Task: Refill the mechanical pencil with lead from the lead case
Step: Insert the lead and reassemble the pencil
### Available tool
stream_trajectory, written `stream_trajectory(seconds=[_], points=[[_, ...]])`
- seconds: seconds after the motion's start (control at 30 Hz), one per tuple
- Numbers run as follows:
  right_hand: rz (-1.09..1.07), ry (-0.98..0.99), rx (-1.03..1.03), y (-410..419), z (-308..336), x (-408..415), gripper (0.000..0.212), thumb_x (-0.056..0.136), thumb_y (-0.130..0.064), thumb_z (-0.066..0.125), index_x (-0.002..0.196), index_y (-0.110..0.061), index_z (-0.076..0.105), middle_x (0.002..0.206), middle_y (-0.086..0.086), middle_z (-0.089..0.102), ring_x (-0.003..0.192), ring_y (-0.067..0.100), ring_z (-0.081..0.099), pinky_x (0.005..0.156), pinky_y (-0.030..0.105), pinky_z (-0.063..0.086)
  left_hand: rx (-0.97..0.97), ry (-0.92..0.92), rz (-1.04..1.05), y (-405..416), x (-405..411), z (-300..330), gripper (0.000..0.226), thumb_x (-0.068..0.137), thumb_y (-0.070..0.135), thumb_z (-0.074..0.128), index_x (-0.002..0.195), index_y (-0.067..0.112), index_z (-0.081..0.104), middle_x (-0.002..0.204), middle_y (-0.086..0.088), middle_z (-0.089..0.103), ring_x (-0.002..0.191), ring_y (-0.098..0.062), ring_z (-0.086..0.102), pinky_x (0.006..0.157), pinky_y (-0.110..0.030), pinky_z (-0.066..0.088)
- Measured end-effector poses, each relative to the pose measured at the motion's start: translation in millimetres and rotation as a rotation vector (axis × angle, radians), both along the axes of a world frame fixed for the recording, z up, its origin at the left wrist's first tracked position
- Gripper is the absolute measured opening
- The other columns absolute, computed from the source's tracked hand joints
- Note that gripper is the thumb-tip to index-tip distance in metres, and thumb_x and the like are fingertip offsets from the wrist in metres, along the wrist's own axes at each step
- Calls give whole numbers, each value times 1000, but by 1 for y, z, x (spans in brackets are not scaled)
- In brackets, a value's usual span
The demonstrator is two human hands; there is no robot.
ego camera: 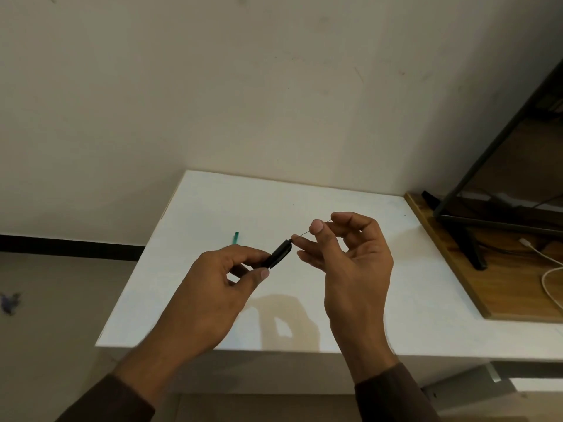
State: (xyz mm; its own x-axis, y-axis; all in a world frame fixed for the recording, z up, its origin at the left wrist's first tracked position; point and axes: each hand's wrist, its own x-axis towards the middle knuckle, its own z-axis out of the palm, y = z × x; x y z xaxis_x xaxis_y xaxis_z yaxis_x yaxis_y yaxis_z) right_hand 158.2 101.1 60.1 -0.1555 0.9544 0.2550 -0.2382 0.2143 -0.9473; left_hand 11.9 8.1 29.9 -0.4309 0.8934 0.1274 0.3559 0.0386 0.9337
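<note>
My left hand (219, 281) is closed on a short black lead case (280, 253), holding it above the white table (243, 196) with its open end pointing up and right. My right hand (356, 269) pinches a thin dark lead (303, 233) between thumb and forefinger. The lead's lower end sits at the mouth of the case. On the table beyond my left hand lies a green pencil-like piece (236, 238); only its end shows, the rest is hidden behind my fingers.
A wooden board (499, 287) abuts the table's right side and carries a black metal stand (469, 239) and a white cable (545, 269). A plain wall rises behind the table. The floor drops off to the left.
</note>
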Motion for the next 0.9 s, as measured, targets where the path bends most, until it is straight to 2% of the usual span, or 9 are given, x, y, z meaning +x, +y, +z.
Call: stream_trajectory(seconds=[0.27, 0.43, 0.53, 0.67, 0.8, 0.9], points=[[-10, -54, 25, 1, 0, 0, 15, 94, -8, 73, 104, -14, 63, 94, 9, 72, 74, 28, 80, 67, 39, 66, -4, 29, -7, 0, 0, 0, 18, 93, 25, 69, 101, 39, 75, 87, 37, 69, 86, 0, 65, 66, -7, 50], [6, -88, 22, 2, 0, 1, 15, 93, -9, 74, 104, -14, 64, 90, 6, 74, 75, 25, 80, 66, 38, 66, -6, 42, 1, 1, 1, 1, 19, 92, 24, 70, 107, 33, 77, 90, 20, 74, 89, -3, 66, 67, -7, 50], [26, -110, 23, 2, 0, 2, 15, 92, -9, 75, 104, -13, 66, 89, 3, 75, 76, 24, 80, 64, 36, 66, -11, 30, -1, 0, 1, 1, 19, 92, 25, 69, 107, 33, 77, 91, 17, 74, 88, -5, 66, 69, -12, 52], [37, -132, 23, 2, -1, 2, 13, 90, -10, 77, 101, -13, 70, 89, 6, 78, 78, 22, 80, 62, 32, 64, -12, 22, -15, 0, 0, 2, 20, 92, 25, 69, 107, 34, 77, 90, 26, 72, 88, -5, 67, 77, -24, 58], [52, -168, 45, 2, -2, 2, 11, 91, -10, 76, 99, -15, 72, 87, 3, 81, 80, 19, 79, 64, 30, 64, -7, 19, -16, 0, -1, 1, 20, 92, 25, 69, 107, 35, 78, 93, 20, 74, 88, -9, 69, 82, -38, 62], [66, -181, 52, 3, -3, 3, 8, 91, -11, 75, 97, -16, 73, 85, 0, 81, 80, 17, 79, 64, 27, 63, -4, 20, -21, 0, -2, 2, 20, 92, 25, 69, 105, 37, 79, 93, 23, 74, 88, -10, 69, 82, -41, 62]])
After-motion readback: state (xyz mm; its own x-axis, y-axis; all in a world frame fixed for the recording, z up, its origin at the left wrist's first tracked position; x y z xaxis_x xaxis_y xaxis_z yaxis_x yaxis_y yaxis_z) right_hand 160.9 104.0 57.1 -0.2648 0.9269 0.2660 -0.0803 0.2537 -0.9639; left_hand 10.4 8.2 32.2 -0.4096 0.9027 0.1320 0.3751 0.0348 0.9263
